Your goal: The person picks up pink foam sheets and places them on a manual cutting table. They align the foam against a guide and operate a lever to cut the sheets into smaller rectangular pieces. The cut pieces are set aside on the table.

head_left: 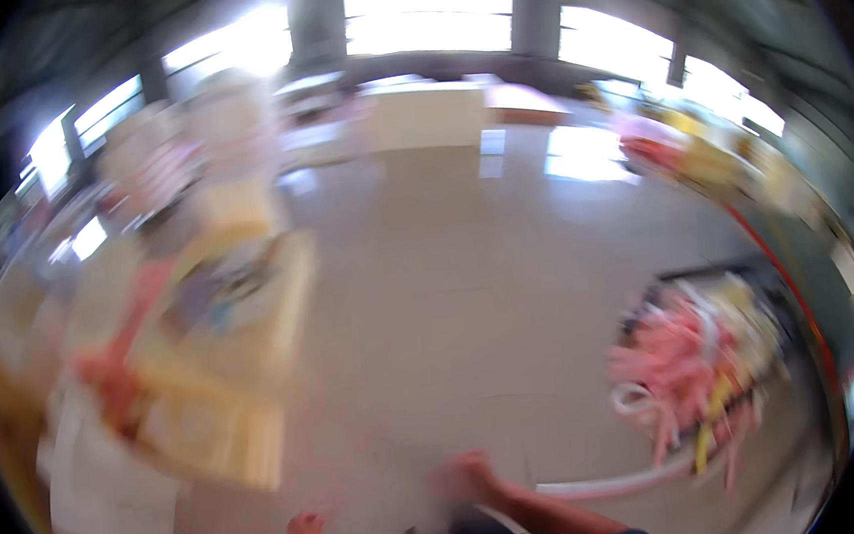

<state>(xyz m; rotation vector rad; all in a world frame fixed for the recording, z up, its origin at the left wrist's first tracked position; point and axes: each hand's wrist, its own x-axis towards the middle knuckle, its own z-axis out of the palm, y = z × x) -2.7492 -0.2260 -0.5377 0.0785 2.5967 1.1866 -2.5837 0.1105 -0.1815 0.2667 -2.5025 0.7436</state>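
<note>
My left hand (305, 528) hangs low over the floor at the bottom of the head view, its fingers curled in with nothing showing in them. My right hand (474, 476) is in front of my body, smeared by motion, so its fingers cannot be made out. Both hands look apart from everything around them. To the right of my right hand a long pale strip (615, 483) lies on the floor. It runs toward a heap of pink, white and yellow strips (679, 348).
On the left stands a blurred pale-yellow bench or box structure (285, 308) with a red piece (104, 373) and white blocks. Smooth tiled floor (429, 297) stretches ahead. A large cream block (425, 116) stands at the back below windows. A red line (778, 269) runs along the right.
</note>
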